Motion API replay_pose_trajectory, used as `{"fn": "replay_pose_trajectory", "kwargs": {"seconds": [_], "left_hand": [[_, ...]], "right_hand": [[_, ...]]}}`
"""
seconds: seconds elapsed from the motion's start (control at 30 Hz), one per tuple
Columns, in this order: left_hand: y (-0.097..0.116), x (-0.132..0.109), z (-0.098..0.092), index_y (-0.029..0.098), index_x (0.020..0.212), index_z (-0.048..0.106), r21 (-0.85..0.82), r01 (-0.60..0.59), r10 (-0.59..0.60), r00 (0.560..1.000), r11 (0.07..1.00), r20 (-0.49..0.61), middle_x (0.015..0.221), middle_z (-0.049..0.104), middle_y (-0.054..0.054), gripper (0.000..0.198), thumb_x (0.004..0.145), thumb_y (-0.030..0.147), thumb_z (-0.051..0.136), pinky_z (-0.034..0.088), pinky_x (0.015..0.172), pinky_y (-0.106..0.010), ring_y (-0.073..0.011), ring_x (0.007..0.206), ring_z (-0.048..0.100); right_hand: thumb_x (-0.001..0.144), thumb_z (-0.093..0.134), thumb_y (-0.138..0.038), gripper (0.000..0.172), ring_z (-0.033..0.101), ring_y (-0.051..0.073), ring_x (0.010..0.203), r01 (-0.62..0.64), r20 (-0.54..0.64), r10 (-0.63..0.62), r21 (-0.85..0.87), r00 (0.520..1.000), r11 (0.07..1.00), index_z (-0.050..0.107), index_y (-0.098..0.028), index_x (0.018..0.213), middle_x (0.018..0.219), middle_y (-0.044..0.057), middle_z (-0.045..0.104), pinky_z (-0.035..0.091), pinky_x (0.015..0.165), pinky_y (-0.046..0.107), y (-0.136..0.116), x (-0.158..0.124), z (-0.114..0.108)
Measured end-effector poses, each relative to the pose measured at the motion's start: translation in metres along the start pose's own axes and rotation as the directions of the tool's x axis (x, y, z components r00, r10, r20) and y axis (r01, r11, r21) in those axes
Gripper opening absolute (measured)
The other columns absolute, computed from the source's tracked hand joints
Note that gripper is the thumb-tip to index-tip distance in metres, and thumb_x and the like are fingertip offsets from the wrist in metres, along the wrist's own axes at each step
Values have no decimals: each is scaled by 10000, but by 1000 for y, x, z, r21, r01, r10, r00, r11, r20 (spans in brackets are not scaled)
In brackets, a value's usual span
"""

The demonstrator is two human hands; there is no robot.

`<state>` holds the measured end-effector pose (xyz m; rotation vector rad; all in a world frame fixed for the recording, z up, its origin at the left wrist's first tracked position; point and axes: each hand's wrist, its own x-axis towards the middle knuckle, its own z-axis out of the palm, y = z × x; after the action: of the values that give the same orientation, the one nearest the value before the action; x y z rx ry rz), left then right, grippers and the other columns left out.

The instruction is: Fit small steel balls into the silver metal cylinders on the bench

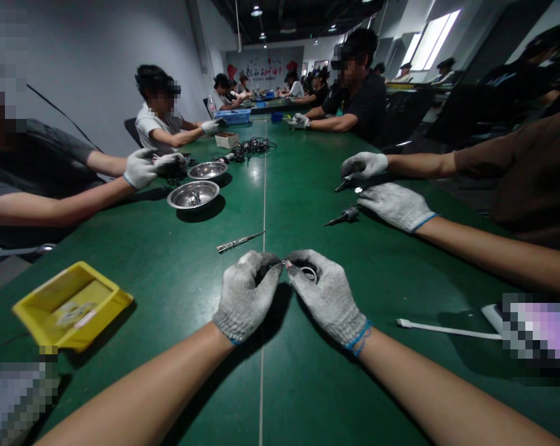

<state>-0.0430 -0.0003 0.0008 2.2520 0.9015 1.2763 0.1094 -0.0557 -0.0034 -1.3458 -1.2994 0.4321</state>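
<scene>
Both of my hands wear white knitted gloves with dark, soiled fingertips and meet above the green table (191, 384). My left hand (248, 297) is closed, its thumb and forefinger pinching a tiny metal part (284, 262) whose kind is too small to tell. My right hand (330, 294) is closed too, with its fingertips at the same tiny part. A thin white ring (309, 272) shows within the curl of my right fingers. Just beyond my left hand lies a screwdriver (238, 242) with a clear handle, its tip pointing right.
A yellow bin (115, 310) holding small pale parts stands left. Two metal bowls (172, 199) sit farther off, near a co-worker's gloved hands (143, 167). On the right, another co-worker's gloved hand (396, 204) is near a dark pointed tool (347, 215). A white cable (447, 329) lies nearer.
</scene>
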Motion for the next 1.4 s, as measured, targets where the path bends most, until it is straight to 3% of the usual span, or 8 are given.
{"fn": "replay_pose_trajectory", "kwargs": {"seconds": [1.4], "left_hand": [[0, 0, 1, 168, 938, 742, -12, 8, -8, 1000, 1000, -2, 866, 759, -44, 118, 946, 173, 625, 577, 752, -263, -162, 786, 723]], "right_hand": [[906, 628, -309, 151, 763, 215, 788, 34, 26, -33, -42, 999, 999, 725, -196, 928, 867, 65, 795, 602, 713, 296, 3, -1, 0]]}}
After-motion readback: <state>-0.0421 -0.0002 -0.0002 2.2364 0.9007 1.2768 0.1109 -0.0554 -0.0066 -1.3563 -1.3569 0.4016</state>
